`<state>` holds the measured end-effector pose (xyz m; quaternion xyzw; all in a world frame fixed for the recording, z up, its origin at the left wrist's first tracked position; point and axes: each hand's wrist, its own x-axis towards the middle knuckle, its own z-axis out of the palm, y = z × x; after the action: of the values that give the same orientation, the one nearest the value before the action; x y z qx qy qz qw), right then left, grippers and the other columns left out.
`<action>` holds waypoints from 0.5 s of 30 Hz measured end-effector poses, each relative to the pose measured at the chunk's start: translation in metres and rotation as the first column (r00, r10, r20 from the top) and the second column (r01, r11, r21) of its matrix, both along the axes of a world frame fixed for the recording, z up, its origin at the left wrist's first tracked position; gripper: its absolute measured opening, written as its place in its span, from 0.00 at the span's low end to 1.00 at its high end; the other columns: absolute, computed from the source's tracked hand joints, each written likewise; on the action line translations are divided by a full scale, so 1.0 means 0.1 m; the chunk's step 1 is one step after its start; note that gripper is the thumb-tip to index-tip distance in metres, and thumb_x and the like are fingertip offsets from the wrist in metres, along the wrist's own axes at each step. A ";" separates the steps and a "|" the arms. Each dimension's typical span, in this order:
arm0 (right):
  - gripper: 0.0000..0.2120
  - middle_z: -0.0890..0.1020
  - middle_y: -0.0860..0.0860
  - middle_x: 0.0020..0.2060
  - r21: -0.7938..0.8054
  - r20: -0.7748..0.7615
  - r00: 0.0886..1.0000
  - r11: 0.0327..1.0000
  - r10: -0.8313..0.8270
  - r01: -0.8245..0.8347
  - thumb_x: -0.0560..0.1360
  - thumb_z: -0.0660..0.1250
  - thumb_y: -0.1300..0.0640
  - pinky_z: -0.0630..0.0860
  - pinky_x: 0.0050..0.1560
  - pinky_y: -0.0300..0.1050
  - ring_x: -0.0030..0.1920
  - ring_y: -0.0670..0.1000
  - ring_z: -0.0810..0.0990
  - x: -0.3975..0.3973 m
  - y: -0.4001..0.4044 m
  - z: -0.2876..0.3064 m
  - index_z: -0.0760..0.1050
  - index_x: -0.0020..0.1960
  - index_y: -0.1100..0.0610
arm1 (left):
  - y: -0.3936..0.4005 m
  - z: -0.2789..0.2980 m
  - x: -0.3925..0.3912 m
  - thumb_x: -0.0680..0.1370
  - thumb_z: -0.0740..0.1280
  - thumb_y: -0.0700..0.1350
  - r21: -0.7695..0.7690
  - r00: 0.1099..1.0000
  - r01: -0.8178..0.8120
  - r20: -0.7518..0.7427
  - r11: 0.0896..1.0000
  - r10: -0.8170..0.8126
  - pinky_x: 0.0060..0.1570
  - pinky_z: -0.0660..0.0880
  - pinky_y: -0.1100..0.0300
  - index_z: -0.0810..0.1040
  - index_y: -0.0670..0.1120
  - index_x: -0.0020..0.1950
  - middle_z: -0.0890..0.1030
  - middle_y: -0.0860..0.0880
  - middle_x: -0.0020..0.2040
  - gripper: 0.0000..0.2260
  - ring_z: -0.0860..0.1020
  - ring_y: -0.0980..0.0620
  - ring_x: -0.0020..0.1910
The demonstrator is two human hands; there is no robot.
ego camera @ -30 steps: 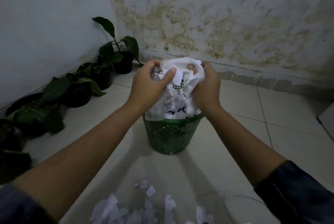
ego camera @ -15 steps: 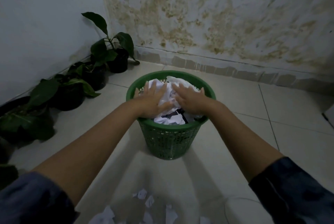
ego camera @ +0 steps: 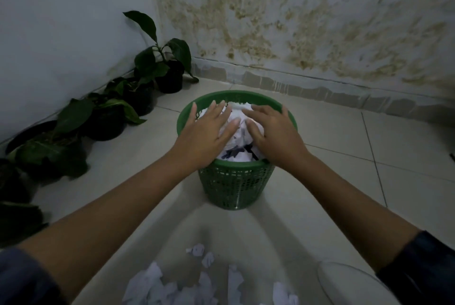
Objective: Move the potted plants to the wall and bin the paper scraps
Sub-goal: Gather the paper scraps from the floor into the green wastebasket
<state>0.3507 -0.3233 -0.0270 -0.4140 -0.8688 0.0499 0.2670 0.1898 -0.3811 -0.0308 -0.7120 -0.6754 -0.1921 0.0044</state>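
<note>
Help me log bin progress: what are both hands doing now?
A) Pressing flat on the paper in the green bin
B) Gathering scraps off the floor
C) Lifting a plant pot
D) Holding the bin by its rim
A: the left hand and right hand lie with fingers spread on the paper heaped in the bin.

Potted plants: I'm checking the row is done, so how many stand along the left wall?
At least 4: one in the corner, the next, a third, a fourth. Dark leaves at the left edge may hide more.
</note>
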 end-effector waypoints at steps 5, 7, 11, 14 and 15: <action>0.17 0.76 0.54 0.63 0.024 -0.123 0.987 0.995 0.102 -0.100 0.78 0.58 0.62 0.45 0.75 0.55 0.66 0.53 0.71 0.04 -0.28 -0.03 0.74 0.65 0.56 | -0.42 -0.11 -0.11 0.76 0.39 0.65 -0.031 0.995 -0.011 -0.096 0.999 0.008 0.72 0.36 0.52 0.46 0.50 0.77 0.47 0.51 0.78 0.33 0.42 0.56 0.75; 0.18 0.77 0.55 0.61 0.014 -0.174 0.976 0.992 0.129 -0.129 0.76 0.58 0.65 0.48 0.75 0.53 0.64 0.53 0.72 -0.06 -0.37 0.00 0.75 0.64 0.57 | -0.49 -0.13 -0.10 0.79 0.43 0.63 -0.083 0.994 -0.072 -0.091 0.994 0.065 0.72 0.36 0.52 0.45 0.49 0.77 0.45 0.51 0.78 0.30 0.40 0.56 0.75; 0.20 0.80 0.57 0.55 0.010 -0.201 0.953 0.973 0.227 -0.230 0.72 0.55 0.61 0.58 0.71 0.52 0.58 0.56 0.75 -0.41 -0.58 0.03 0.77 0.59 0.61 | -0.61 -0.13 -0.01 0.81 0.49 0.57 -0.126 0.980 -0.199 -0.012 0.972 0.199 0.73 0.41 0.45 0.39 0.48 0.77 0.38 0.48 0.77 0.30 0.39 0.52 0.76; 0.14 0.81 0.59 0.50 0.037 -0.211 0.939 0.962 0.271 -0.270 0.74 0.57 0.63 0.66 0.64 0.51 0.53 0.58 0.77 -0.66 -0.73 0.02 0.79 0.53 0.63 | -0.77 -0.08 -0.04 0.80 0.55 0.54 -0.230 0.950 -0.308 -0.029 0.923 0.310 0.71 0.40 0.41 0.35 0.47 0.76 0.33 0.47 0.76 0.34 0.37 0.48 0.75; 0.14 0.81 0.59 0.50 0.033 -0.231 0.934 0.962 0.273 -0.273 0.74 0.58 0.64 0.67 0.62 0.51 0.52 0.58 0.77 -0.73 -0.77 0.02 0.79 0.53 0.63 | -0.86 -0.06 -0.07 0.80 0.55 0.54 -0.259 0.938 -0.345 -0.052 0.902 0.344 0.71 0.39 0.41 0.34 0.47 0.75 0.32 0.46 0.75 0.35 0.36 0.47 0.75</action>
<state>0.2777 -0.4006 -0.0246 -0.2807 -0.8803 0.1346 0.3579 0.1824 -0.4670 -0.0371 -0.5762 -0.8100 -0.0947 -0.0548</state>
